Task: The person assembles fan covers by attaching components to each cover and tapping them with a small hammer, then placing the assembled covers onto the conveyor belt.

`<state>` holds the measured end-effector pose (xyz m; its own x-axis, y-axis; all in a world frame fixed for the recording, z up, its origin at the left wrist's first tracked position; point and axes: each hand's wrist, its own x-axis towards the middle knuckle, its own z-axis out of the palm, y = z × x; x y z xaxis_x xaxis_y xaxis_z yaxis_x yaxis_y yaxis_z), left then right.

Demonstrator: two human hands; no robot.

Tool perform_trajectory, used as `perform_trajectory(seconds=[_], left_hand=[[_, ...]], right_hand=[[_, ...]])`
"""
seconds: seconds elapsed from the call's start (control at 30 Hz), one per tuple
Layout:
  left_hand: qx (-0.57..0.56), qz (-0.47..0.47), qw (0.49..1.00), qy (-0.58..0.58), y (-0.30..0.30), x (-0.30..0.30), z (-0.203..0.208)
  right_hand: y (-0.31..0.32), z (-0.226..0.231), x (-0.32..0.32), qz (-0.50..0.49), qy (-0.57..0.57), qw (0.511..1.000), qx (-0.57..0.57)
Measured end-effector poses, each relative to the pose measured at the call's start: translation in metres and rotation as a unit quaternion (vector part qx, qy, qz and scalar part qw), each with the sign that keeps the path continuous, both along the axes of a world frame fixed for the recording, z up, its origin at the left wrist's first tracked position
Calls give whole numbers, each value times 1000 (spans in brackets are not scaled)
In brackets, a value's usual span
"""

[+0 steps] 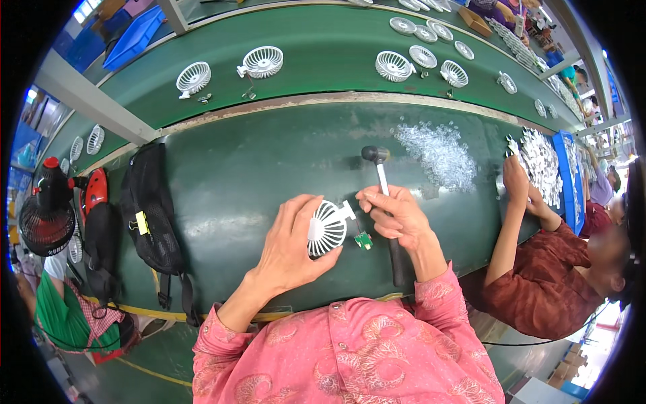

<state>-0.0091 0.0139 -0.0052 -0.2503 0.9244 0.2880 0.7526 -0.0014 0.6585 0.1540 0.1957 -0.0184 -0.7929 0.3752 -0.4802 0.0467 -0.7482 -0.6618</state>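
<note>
My left hand (288,241) is wrapped round a white slatted fan housing (328,230). The housing has a short stem with a crossbar on its right side. A small green circuit board (364,240) sits just below that stem, seemingly joined by thin wires. My right hand (397,214) is close to the crossbar, its thumb and forefinger pinched together. Whatever is between those fingertips is too small to make out. A hammer with a black head (375,154) and black handle (398,264) lies on the table, passing beneath my right hand.
Small clear pieces (441,155) are heaped beyond the hammer. A black bag (149,209) and a small fan (48,215) are at left. More fan housings (262,62) sit on the green conveyor (309,74). At right a co-worker's hands (517,180) touch white parts (540,165) beside a blue tray (569,182).
</note>
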Motion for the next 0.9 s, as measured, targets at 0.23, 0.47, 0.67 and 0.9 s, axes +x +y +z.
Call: perform_trajectory(seconds=[0.23, 0.47, 0.67, 0.9], left_hand=[[8, -52, 997, -48, 2, 5, 4], [6, -47, 997, -58, 2, 3, 2], [2, -42, 994, -100, 4, 1, -2], [11, -3, 998, -61, 7, 0, -2]], right_hand=[[-13, -11, -5, 15, 25, 998, -61], [-21, -8, -10, 5, 1, 999, -49], [-22, -13, -9, -13, 47, 998, -41], [-22, -11, -8, -13, 75, 997, -23]])
